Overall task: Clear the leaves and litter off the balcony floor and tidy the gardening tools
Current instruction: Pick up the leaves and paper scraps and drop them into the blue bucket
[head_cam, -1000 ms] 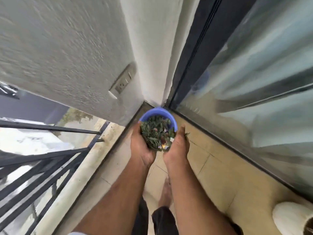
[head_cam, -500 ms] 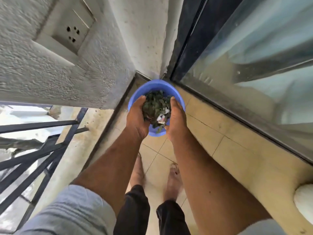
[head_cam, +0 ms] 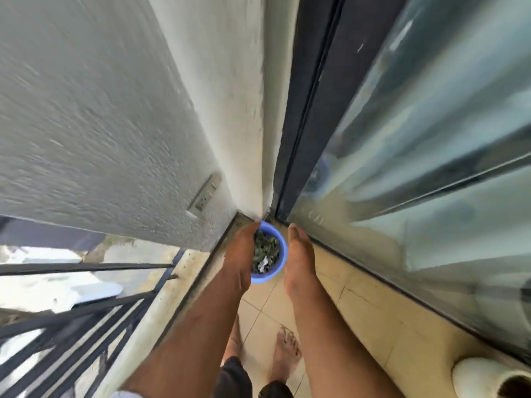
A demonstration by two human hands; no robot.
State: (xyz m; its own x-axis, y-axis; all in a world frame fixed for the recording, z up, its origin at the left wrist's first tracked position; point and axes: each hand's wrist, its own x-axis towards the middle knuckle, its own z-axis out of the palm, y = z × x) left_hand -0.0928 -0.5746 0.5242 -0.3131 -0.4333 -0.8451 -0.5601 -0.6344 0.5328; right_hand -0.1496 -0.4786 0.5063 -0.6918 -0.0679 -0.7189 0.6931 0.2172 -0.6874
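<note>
Head view is showing a blue tub (head_cam: 280,261) being kept in the far corner of the balcony floor (head_cam: 370,320), where the rendered wall (head_cam: 120,145) is meeting the dark frame of the glass door (head_cam: 431,156). Leaves and litter (head_cam: 265,252), with a pale scrap among them, are being held inside the tub rather than lying on the tiles. The left hand (head_cam: 240,254) is being held flat against the tub's left side, overlapping its rim; whether contact is being made cannot be told. The right hand (head_cam: 298,255) is being held just beside the right side, apart from the tub. The fingers of both hands are being kept extended and released, with nothing grasped. The corner placement is judged to be keeping the collected waste out of the walking path. Bare feet (head_cam: 283,357) are being placed on the tiles nearer the camera. A white pot (head_cam: 477,374) is standing at the near right edge, beside the door. A railing (head_cam: 86,308) is bounding the left edge. No gardening tools are being shown.
</note>
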